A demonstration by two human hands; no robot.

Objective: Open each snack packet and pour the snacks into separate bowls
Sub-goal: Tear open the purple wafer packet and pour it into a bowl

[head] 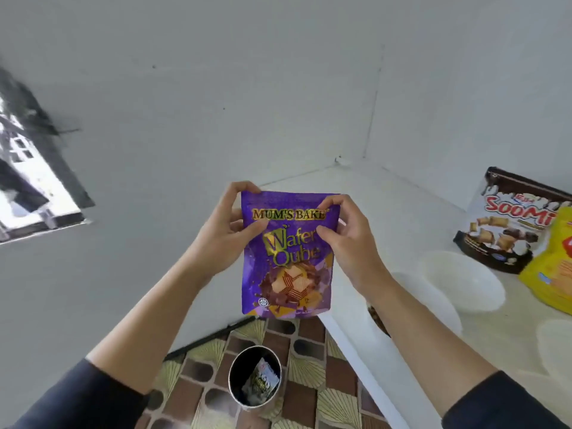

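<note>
The person is holding a glossy purple foil wafer packet (286,258) upright in the air, beside the white counter (402,218). The left hand (223,233) and the right hand (346,243) are each pinching its top corners, the grip tight. A round white bowl (464,281) is sitting on the counter.

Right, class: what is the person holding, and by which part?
The purple packet, upright in the air. The left hand and right hand each pinch an upper corner, thumbs on the front, just below the top edge.
</note>
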